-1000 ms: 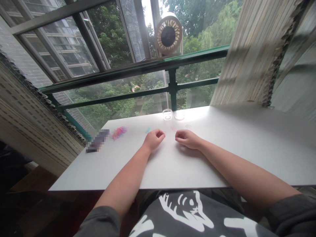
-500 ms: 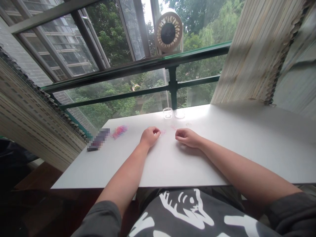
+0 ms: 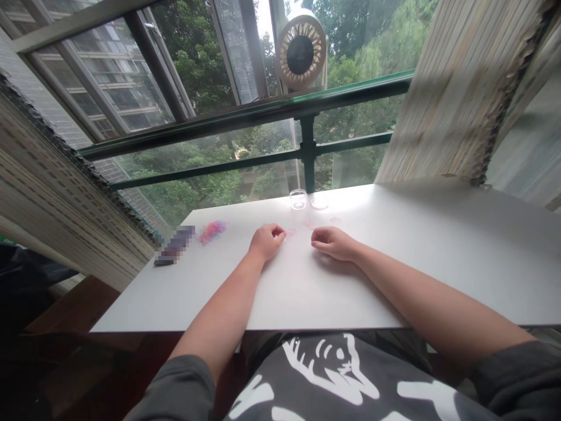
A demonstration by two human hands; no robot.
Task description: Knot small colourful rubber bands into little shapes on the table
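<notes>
Head view. The left hand rests on the white table, its fingers curled and thumb and forefinger nearly meeting; whether they grip anything cannot be told. Small pink pieces lie just beside these fingertips, within easy reach of a pinch. The right hand faces it, loosely curled with a hollow between thumb and forefinger; any small item held there is too small to tell. The wrists lie low, probably to steady fine finger work. Further pink bits lie just beyond the gap between the hands. Past the fingers, near the far edge, stand two clear round containers, side by side, presumably out of the fingers' way. Well to the left of the left fingers lies a multicoloured pile, apart from the smaller pink groups, perhaps to keep them distinct.
</notes>
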